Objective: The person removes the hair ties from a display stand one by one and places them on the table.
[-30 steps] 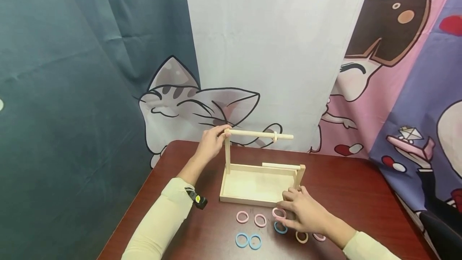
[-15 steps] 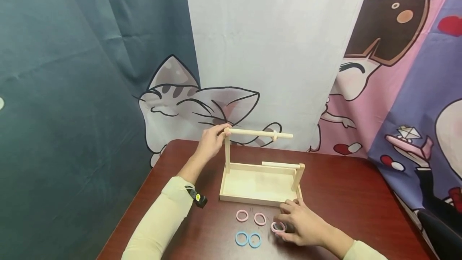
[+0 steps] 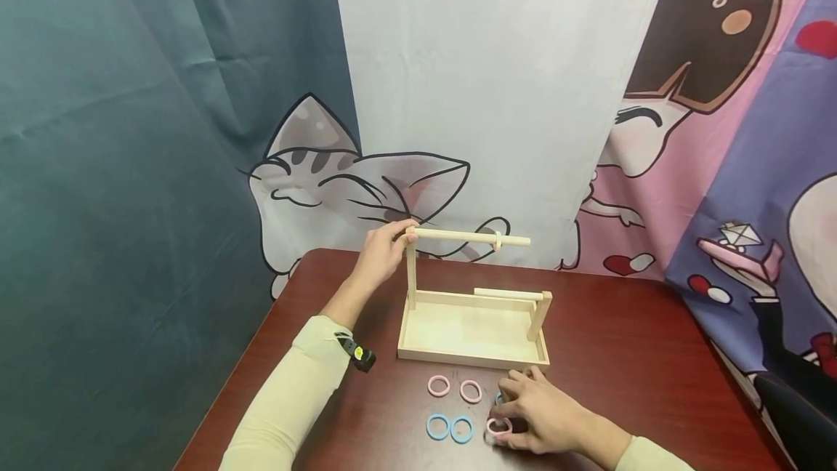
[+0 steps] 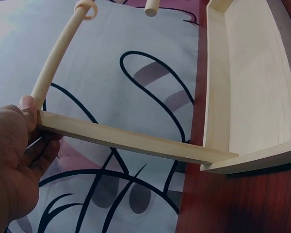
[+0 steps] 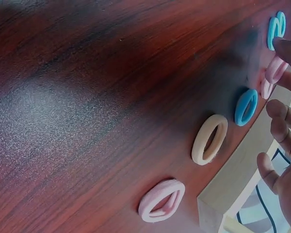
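A pale wooden stand has a shallow tray (image 3: 471, 362), a tall post (image 4: 126, 138) with a long rod (image 3: 451, 235), and a short post (image 3: 540, 317) with a short rod (image 3: 506, 294). My left hand (image 3: 381, 253) grips the tall post's top where the long rod joins it. One cream hair tie (image 3: 498, 240) hangs near that rod's free end. In front of the tray, my right hand (image 3: 546, 413) pinches a pink hair tie (image 5: 276, 70) between thumb and index finger, just above the table. Its other fingers are bent and hold nothing.
Two pink hair ties (image 3: 439, 386) and two touching blue hair ties (image 3: 437, 427) lie left of my right hand. A blue one (image 5: 246, 107), a beige one (image 5: 209, 140) and a pink one (image 5: 161, 201) lie near it on the dark red table (image 3: 621, 355). Behind hangs a printed curtain (image 3: 497, 93).
My right hand has pulled the pink hair tie toward me, away from the tray and off the blue one it was beside. My left hand stays on the post.
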Motion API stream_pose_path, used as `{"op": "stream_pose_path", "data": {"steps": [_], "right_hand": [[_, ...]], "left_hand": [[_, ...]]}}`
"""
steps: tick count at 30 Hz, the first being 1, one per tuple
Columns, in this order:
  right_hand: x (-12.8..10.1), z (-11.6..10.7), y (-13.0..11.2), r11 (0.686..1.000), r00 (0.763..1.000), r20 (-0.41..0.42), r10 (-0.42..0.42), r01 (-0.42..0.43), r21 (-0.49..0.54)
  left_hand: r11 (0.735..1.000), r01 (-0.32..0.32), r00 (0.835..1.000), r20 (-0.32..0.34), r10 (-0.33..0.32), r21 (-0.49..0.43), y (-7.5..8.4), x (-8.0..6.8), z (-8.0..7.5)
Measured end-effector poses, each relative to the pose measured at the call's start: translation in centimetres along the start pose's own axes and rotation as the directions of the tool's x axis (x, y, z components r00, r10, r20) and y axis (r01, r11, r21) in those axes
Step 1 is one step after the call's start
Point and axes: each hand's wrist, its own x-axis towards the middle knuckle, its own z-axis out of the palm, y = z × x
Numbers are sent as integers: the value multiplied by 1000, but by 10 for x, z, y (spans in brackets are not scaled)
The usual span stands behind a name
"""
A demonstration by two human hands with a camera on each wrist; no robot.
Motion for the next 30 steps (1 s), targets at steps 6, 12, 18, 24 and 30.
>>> {"op": "stream_pose_path", "data": {"steps": [6, 12, 18, 24, 30], "right_hand": [[0, 2, -1, 999, 1000, 18, -16, 17, -38], [0, 5, -2, 997, 999, 40, -32, 35, -73], [-1, 5, -3, 997, 998, 65, -25, 30, -70], [-1, 6, -1, 997, 997, 79, -26, 32, -77], [-1, 6, -1, 999, 995, 99, -6, 11, -48]], "left_hand": [[1000, -4, 1000, -3, 4, -1, 2, 1, -1], [1000, 6, 1000, 2, -6, -3, 1, 1, -1], [1000, 10, 1000, 0, -10, 3, 0, 2, -1], [1000, 6, 1000, 0, -6, 0, -1, 2, -1], [1000, 21, 1000, 11, -21, 3, 0, 1, -1]]}}
